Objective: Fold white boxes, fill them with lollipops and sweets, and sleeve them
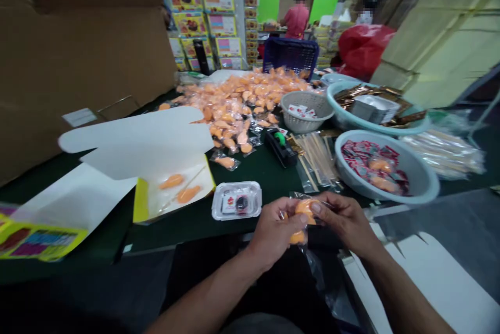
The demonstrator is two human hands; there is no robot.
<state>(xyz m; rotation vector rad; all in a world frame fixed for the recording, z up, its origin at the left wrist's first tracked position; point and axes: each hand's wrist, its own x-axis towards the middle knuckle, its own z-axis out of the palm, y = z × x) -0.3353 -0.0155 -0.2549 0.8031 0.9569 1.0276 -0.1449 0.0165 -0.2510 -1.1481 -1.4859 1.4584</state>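
Just in front of the table's near edge, my left hand is closed on orange pieces in clear wrappers. My right hand pinches the same wrapped pieces from the other side, its thumb on the upper one. To the left sits a small clear plastic tray holding a white packet and a round dark item. Farther left, an open yellow-edged box contains two orange pieces and a thin stick. A large pile of wrapped orange pieces lies beyond.
A black tape dispenser, wrapped sticks, a grey basket and two blue basins stand to the right. A cardboard box rises at left. A person is in the background.
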